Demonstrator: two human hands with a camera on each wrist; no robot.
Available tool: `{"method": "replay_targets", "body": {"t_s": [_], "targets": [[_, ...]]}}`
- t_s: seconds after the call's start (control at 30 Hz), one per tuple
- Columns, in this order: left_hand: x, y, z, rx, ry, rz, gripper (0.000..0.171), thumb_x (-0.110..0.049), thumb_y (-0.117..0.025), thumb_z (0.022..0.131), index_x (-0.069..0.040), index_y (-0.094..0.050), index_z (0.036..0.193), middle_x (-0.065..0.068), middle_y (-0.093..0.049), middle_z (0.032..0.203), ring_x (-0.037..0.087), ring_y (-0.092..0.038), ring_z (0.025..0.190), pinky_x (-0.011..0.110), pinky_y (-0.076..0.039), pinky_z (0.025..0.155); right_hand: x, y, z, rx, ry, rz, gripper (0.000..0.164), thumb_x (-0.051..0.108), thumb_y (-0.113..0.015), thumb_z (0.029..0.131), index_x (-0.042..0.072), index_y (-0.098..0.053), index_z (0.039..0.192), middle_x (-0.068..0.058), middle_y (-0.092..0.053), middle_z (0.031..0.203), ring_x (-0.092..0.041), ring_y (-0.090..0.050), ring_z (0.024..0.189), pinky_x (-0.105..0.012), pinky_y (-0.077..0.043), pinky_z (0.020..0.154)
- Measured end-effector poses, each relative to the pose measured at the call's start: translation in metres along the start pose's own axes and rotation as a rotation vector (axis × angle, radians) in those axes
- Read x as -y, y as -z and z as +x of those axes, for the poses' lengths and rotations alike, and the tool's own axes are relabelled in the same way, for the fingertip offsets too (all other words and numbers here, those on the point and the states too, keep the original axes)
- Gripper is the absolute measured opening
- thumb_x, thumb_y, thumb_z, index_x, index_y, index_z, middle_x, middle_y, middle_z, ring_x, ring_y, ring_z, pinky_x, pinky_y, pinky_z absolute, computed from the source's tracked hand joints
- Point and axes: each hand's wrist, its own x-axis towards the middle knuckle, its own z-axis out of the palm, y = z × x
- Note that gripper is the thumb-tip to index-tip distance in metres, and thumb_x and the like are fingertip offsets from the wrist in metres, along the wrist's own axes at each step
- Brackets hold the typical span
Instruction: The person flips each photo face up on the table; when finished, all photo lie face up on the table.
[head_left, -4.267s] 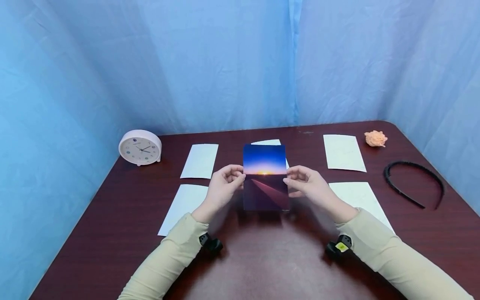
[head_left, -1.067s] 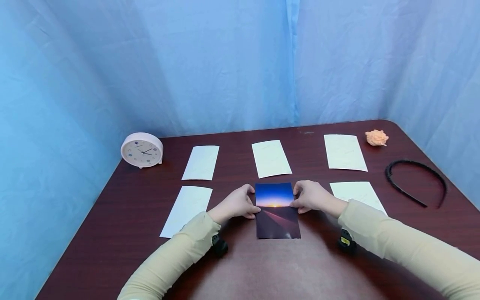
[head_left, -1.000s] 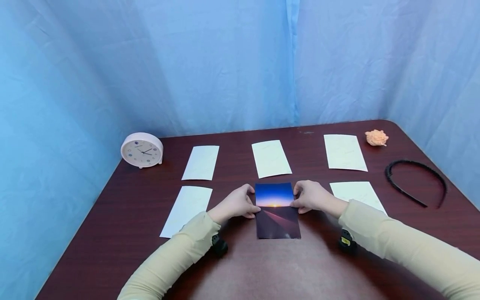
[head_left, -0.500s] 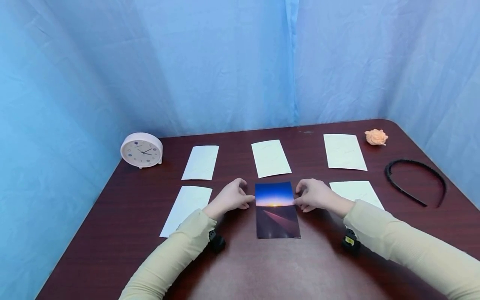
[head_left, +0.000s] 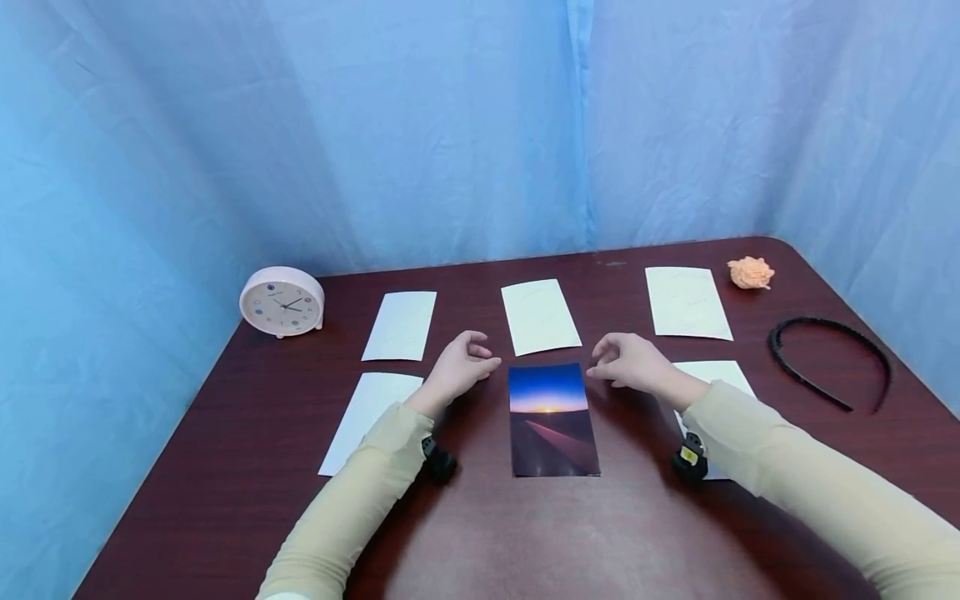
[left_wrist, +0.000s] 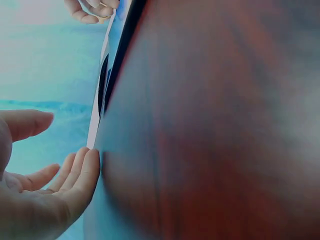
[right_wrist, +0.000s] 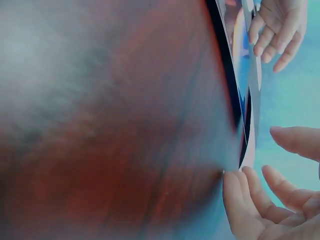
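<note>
A photo print [head_left: 553, 421] of a sunset over a dark road lies face up on the table, in the middle of the head view. Just off its upper left corner is my left hand [head_left: 459, 367], fingers relaxed and holding nothing. My right hand [head_left: 633, 365] hovers off the upper right corner, likewise holding nothing. In the left wrist view the thumb and fingers of the left hand [left_wrist: 55, 185] are spread apart, fingertips close over the table. The right wrist view shows the right hand [right_wrist: 270, 195] with thumb and fingers apart too.
White sheets lie around the photo: back left [head_left: 400, 325], back middle [head_left: 542, 317], back right [head_left: 688, 303], front left [head_left: 371, 417], and front right [head_left: 723, 379], partly under the right arm. A white alarm clock [head_left: 282, 302] stands left; a peach flower-like puff [head_left: 750, 272] and black headband [head_left: 830, 321] lie right.
The photo, earlier held up by both hands, was lowered onto the table. Both hands then let go of its side edges and moved away from it, toward the table's back.
</note>
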Motion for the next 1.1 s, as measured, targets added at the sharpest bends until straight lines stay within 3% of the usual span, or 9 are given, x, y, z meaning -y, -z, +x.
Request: {"method": "replay_targets", "body": {"t_s": [0.13,0.33,0.7,1.1], "targets": [[0.001,-0.001,0.008,-0.019,-0.029,-0.036,0.051,-0.013,-0.065,0.089,0.0,-0.044,0.134,0.018,-0.057,0.119,0.029,-0.06,0.11,0.037,-0.053,0.089,-0.001,0.001,0.008,-0.027,0.019,-0.007,0.035,0.019,-0.065,0.088,-0.004,-0.054,0.113,-0.025,-0.059,0.111,-0.032,-0.061,0.094,-0.04,-0.055,0.082],[0.001,-0.001,0.02,-0.042,-0.036,-0.07,0.053,-0.013,-0.064,0.09,0.0,-0.042,0.137,0.019,-0.055,0.127,0.031,-0.057,0.116,0.041,-0.049,0.095,-0.004,0.002,0.021,-0.063,0.027,-0.004,0.038,0.022,-0.063,0.09,-0.002,-0.053,0.118,-0.028,-0.053,0.124,-0.041,-0.051,0.112,-0.05,-0.047,0.093],[0.0,-0.007,0.046,-0.036,-0.009,-0.126,0.06,-0.016,-0.065,0.089,-0.003,-0.038,0.141,0.018,-0.051,0.134,0.029,-0.055,0.12,0.039,-0.048,0.097,-0.002,0.006,0.044,-0.075,-0.01,0.026,0.042,0.019,-0.06,0.091,-0.002,-0.049,0.126,-0.027,-0.048,0.13,-0.042,-0.045,0.12,-0.053,-0.04,0.1],[0.001,-0.002,0.059,-0.032,-0.035,-0.109,0.063,-0.015,-0.065,0.089,-0.002,-0.035,0.143,0.019,-0.049,0.137,0.03,-0.052,0.124,0.04,-0.046,0.1,0.006,0.0,0.068,-0.041,-0.01,-0.022,0.055,0.021,-0.062,0.09,-0.005,-0.043,0.134,-0.03,-0.046,0.133,-0.043,-0.045,0.122,-0.052,-0.039,0.102]]}}
